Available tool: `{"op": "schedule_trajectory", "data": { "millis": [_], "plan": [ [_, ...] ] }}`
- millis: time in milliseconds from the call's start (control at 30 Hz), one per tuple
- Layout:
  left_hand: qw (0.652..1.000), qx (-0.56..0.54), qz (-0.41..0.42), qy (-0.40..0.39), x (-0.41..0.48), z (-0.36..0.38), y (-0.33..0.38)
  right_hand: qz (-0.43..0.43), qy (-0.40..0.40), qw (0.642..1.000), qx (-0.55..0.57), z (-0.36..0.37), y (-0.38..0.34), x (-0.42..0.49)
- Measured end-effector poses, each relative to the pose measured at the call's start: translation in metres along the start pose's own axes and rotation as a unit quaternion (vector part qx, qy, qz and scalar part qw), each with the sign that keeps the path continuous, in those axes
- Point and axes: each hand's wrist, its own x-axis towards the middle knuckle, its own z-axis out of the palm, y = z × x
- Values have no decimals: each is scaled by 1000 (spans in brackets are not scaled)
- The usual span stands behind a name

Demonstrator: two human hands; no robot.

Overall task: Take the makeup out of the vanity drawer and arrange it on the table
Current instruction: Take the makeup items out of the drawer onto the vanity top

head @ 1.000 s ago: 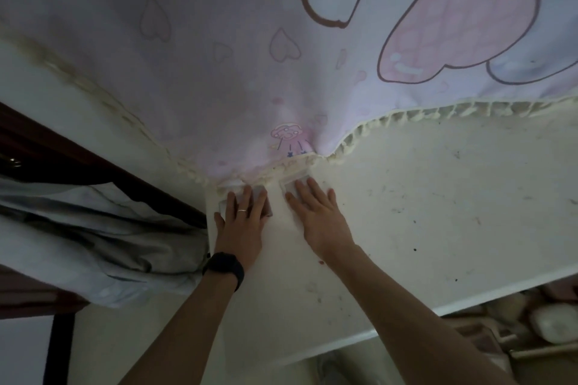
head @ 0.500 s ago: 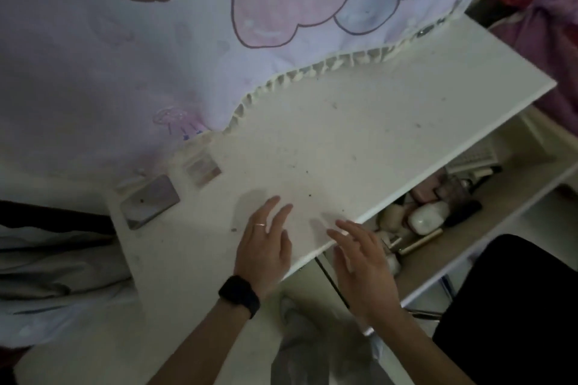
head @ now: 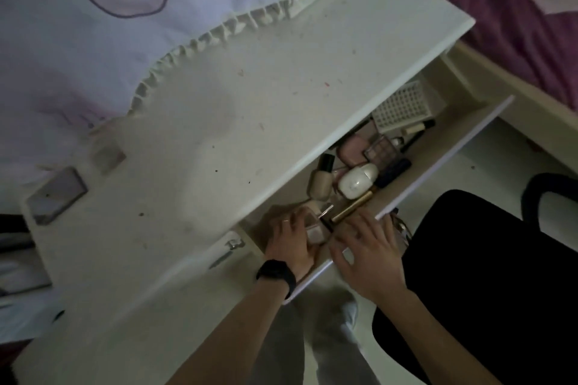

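At the drawer's (head: pixel 453 150) left end the left hand (head: pixel 289 242) grips a pink bottle (head: pixel 316 232); the right hand (head: pixel 370 255), fingers spread, is beside it.

I'm looking down on the white table (head: pixel 250 103) with its drawer (head: pixel 450 153) standing open beneath the front edge. The left hand (head: pixel 291 241), wearing a black watch (head: pixel 276 273), is reaching inside and curling its fingers round a pale pink container (head: pixel 316 231). The right hand (head: pixel 366 247) is hovering with fingers spread over the drawer's front panel, just beside a gold tube (head: pixel 352 211). Further in, a beige bottle with a black cap (head: pixel 322 180) is lying next to a white rounded case (head: pixel 356 181), with a pink case (head: pixel 352 150), an eyeshadow palette (head: pixel 380 150) and a white perforated basket (head: pixel 403 106) beyond. Two flat compacts (head: pixel 58 195) are sitting at the table's left end.
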Motion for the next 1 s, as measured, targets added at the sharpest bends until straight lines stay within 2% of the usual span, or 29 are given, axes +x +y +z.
{"op": "schedule_trajectory", "data": {
  "millis": [167, 333, 433, 600, 700, 833, 1000],
  "plan": [
    [1000, -12, -24, 0, 9, -3, -2, -10, 21, 1000, 20, 13, 7, -3],
    [999, -34, -14, -27, 13, -13, -2, -3, 18, 999, 32, 17, 6, -3],
    [996, -78, 20, -41, 11, -18, -7, -6, 5, 1000, 26, 12, 5, -3],
    [996, -23, 72, -37, 4, -38, -11, 5, -70, 998, -3, -5, 8, 2],
    [996, -36, 82, -28, -2, -59, -6, 28, -46, 998, -25, -23, 17, 19],
    [981, -170, 95, 12, -11, -87, 5, 122, -38, 989, -75, -45, 43, 77],
    [910, -405, 85, 19, -17, -112, 12, 235, -140, 962, 4, -54, 66, 151]
  ]
}}
